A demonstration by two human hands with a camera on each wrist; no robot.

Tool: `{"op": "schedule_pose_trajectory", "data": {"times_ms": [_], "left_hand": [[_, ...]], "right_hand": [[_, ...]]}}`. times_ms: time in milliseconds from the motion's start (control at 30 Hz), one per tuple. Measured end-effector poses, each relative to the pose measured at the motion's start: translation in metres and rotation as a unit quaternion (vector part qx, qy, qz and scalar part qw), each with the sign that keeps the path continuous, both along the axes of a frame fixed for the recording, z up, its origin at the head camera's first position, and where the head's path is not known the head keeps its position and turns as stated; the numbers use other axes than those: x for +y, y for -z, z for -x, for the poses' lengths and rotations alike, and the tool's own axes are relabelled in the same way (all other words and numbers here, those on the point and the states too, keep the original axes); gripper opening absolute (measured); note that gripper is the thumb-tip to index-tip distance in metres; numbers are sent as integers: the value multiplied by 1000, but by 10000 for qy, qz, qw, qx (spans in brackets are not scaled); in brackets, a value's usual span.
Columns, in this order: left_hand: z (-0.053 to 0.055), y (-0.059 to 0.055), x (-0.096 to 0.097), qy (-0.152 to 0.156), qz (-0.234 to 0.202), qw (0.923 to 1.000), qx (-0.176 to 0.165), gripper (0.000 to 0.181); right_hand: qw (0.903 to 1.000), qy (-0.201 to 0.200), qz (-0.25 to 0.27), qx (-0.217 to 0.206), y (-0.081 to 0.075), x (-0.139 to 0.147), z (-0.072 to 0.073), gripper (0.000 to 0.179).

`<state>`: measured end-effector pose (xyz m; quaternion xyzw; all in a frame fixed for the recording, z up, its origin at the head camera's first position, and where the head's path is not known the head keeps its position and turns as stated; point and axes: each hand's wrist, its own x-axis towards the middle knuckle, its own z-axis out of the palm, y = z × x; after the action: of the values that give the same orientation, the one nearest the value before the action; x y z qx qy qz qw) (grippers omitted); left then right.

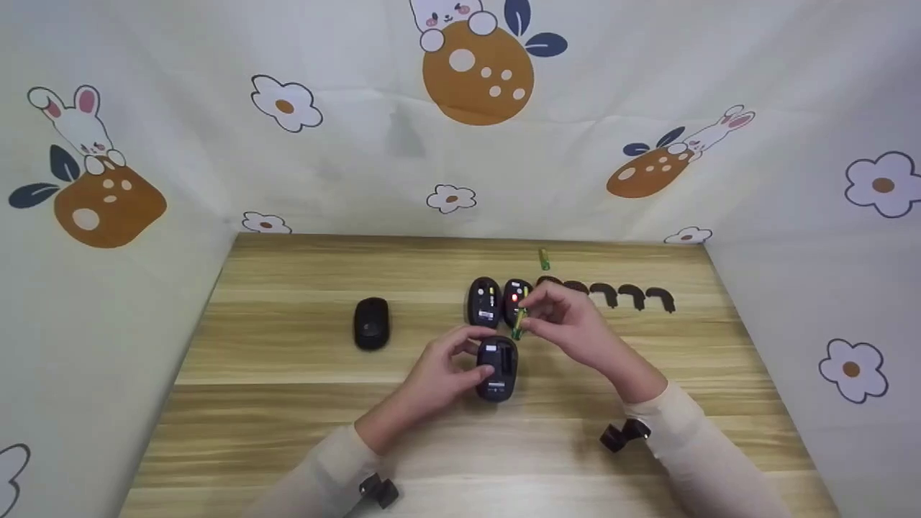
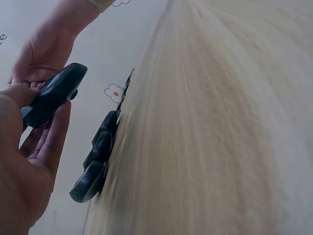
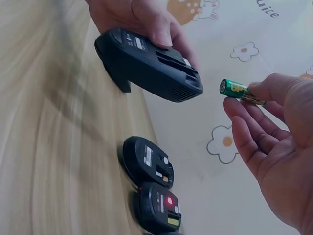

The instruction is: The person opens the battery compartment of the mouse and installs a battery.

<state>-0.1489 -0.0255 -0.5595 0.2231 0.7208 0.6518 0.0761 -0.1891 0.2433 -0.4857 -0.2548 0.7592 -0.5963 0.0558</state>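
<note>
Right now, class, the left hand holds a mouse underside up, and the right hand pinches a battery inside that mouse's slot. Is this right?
Not quite: the battery is not inside the slot. The right wrist view shows a gap between it and the mouse. The left hand does hold that mouse underside up, and the right hand does pinch the battery.

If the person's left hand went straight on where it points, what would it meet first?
Probably the green battery that the right hand pinches, just beyond the black mouse in the left hand; exact depth is hard to judge.
</note>
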Motion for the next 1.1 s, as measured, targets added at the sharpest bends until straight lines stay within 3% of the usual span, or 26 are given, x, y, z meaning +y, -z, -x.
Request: {"op": "schedule_pose_trajectory", "data": {"times_ms": [267, 500, 933, 1100], "left_hand": [[-1, -2, -1, 12, 70, 10000, 47, 51], [-1, -2, -1, -19, 164, 9999, 24, 51], [0, -1, 0, 30, -133, 9999, 31, 51], [-1, -1, 0, 2, -158, 9999, 54, 50]], "right_hand": [[9997, -131, -214, 4, 1, -7, -8, 19], [9977, -227, -543, 336, 4, -10, -11, 20], [9918, -473, -808, 873, 13, -14, -14, 20], [9914, -472, -901, 827, 16, -15, -17, 20]]}}
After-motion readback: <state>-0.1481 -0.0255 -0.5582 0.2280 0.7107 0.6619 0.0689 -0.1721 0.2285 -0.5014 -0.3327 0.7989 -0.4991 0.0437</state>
